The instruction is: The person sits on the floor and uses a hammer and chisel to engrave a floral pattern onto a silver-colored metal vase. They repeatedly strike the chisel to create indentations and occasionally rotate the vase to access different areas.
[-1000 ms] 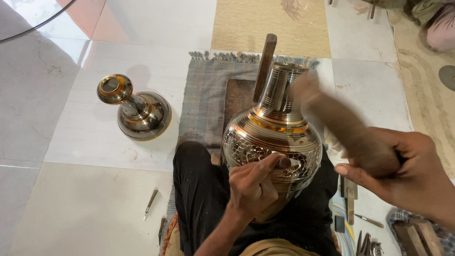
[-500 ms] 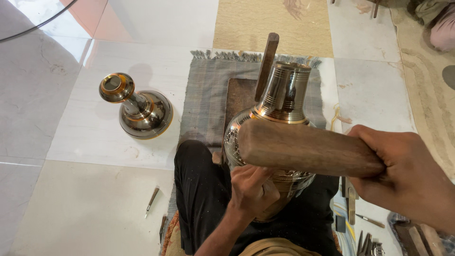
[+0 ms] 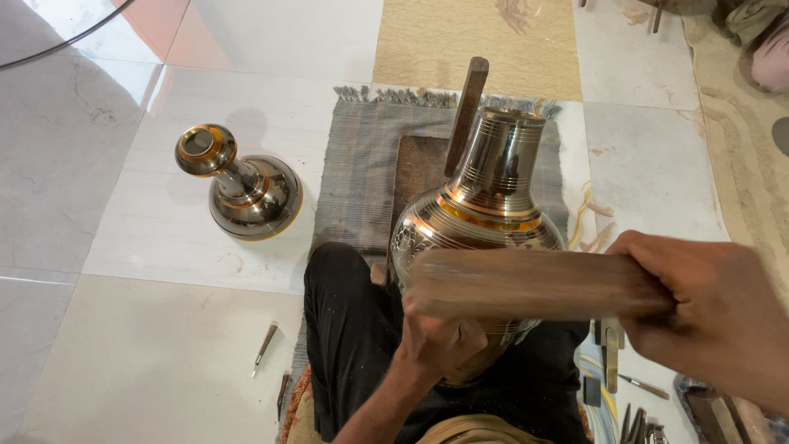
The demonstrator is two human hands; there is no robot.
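**Gripping a wooden mallet across an engraved brass vase**

Right hand (image 3: 711, 316) is wrapped tight around one end of a wooden mallet (image 3: 526, 284), fingers fully curled on it. Mallet long axis runs near horizontal across the view, free end pointing toward the person's left; that end is motion-blurred. It sits in front of the belly of the brass vase (image 3: 485, 205), at the level of the engraved band; contact with the vase cannot be told.

Vase rests on the person's lap, against the black trousers (image 3: 353, 345). Its long axis is tilted away from the person: the neck and mouth point to the top of the view, the base is hidden behind the hands. Gold rings show at the shoulder.

Left hand (image 3: 440, 341) is clenched against the lower belly of the vase, just under the mallet. What it pinches is hidden; probably a small tool, cannot tell.

A dark wooden stake (image 3: 466, 111) stands up behind the neck, leaning slightly right, from a brown board (image 3: 415, 177) on a grey fringed mat (image 3: 353, 164).

A second vase (image 3: 242, 185) stands on the white tile floor (image 3: 148, 230), well to the left, mouth tilted up-left. Small chisels (image 3: 265, 345) lie on the tile near the left knee. More tools (image 3: 612, 362) lie under the right wrist.
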